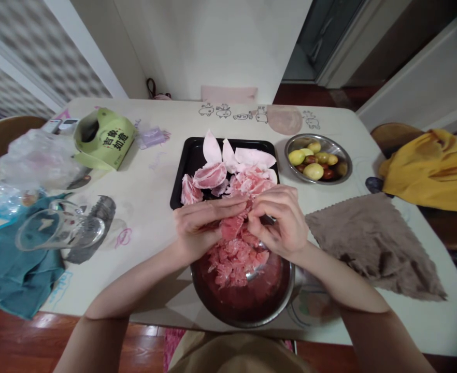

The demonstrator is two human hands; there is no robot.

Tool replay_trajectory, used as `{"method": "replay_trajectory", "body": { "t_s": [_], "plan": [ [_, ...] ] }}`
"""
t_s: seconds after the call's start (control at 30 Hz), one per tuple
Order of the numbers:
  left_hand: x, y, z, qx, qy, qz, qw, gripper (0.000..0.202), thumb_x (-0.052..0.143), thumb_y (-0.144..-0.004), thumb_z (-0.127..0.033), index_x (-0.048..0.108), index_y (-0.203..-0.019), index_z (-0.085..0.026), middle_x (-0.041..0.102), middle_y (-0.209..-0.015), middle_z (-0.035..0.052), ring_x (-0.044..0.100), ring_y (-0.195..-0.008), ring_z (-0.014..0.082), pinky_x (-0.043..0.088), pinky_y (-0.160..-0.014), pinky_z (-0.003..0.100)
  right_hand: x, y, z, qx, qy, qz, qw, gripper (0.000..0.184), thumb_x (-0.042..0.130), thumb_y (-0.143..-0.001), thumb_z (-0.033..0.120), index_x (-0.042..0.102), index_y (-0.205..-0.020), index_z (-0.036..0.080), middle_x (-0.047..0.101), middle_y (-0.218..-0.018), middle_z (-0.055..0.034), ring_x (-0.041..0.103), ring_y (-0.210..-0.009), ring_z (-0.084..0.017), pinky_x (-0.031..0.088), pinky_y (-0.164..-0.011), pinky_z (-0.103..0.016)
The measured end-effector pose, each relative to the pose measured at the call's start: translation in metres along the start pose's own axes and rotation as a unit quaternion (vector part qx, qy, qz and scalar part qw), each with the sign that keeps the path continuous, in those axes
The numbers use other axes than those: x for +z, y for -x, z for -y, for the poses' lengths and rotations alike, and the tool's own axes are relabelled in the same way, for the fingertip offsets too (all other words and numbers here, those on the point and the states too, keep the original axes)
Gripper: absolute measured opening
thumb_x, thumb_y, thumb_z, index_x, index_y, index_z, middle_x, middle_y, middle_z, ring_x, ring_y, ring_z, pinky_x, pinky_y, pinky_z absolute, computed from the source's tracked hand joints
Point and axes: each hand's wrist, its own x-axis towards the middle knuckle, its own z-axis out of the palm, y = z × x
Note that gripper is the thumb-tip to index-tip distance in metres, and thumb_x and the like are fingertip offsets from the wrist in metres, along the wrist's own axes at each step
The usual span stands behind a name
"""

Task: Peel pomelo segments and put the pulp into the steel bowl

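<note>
Between my two hands is a piece of pink pomelo flesh (232,226), over the near bowl. My left hand (200,224) has its fingers closed on the left side of this piece. From the right, my right hand (281,220) pinches at its upper edge with bent fingers. Below them, a metal bowl (247,320) holds a heap of loose pomelo pulp (234,267), with juice around it. Just beyond my hands, a black tray (189,150) carries peeled-off rind pieces (255,156), a pomelo segment (210,176) and torn membranes (252,180).
A second metal bowl (344,165) with green and brown fruits stands at the back right. Nearer lies a brown cloth (372,238). On the left are a glass pitcher (45,230) on its side, a teal cloth (26,274), a green carton (106,140) and a plastic bag (38,155).
</note>
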Motion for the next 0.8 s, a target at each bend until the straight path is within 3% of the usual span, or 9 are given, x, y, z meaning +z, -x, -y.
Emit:
{"method": "replay_trajectory", "body": {
  "t_s": [0.27,0.43,0.67,0.8],
  "plan": [
    [0.007,0.000,-0.005,-0.085,0.056,-0.003,0.995,0.036,0.084,-0.081,-0.015,0.078,-0.114,-0.029,0.080,-0.113,0.0014,0.079,-0.100,0.0208,0.067,-0.094,0.033,-0.005,-0.006,-0.005,0.040,0.043,-0.029,0.998,0.011,0.063,-0.092,0.016,0.058,-0.096,0.024,0.071,-0.087,0.0007,0.069,-0.082,-0.016,0.049,-0.081,-0.035],
    [0.011,-0.001,-0.006,-0.155,0.135,-0.022,0.978,0.036,0.085,-0.078,-0.012,0.080,-0.111,-0.025,0.081,-0.110,0.0041,0.079,-0.100,0.0203,0.067,-0.090,0.027,-0.008,-0.010,-0.008,0.040,0.048,-0.020,0.998,0.011,0.064,-0.092,0.016,0.057,-0.095,0.024,0.071,-0.086,0.0028,0.069,-0.081,-0.016,0.048,-0.082,-0.035],
    [0.011,-0.002,-0.006,-0.204,0.150,-0.038,0.967,0.030,0.085,-0.077,-0.013,0.080,-0.106,-0.020,0.082,-0.106,0.0067,0.080,-0.096,0.0203,0.067,-0.086,0.027,-0.009,-0.011,-0.012,0.041,0.051,-0.070,0.995,0.012,0.065,-0.090,0.013,0.058,-0.094,0.023,0.069,-0.083,0.0018,0.067,-0.078,-0.016,0.048,-0.081,-0.035],
    [0.015,-0.010,-0.012,-0.222,0.152,-0.047,0.962,0.024,0.081,-0.081,-0.012,0.078,-0.104,-0.019,0.082,-0.099,0.0049,0.080,-0.090,0.0173,0.067,-0.086,0.025,-0.012,-0.012,-0.011,0.030,0.050,-0.068,0.996,0.012,0.065,-0.090,0.015,0.059,-0.095,0.024,0.069,-0.084,0.0017,0.068,-0.080,-0.016,0.050,-0.081,-0.036]
  ]
}}
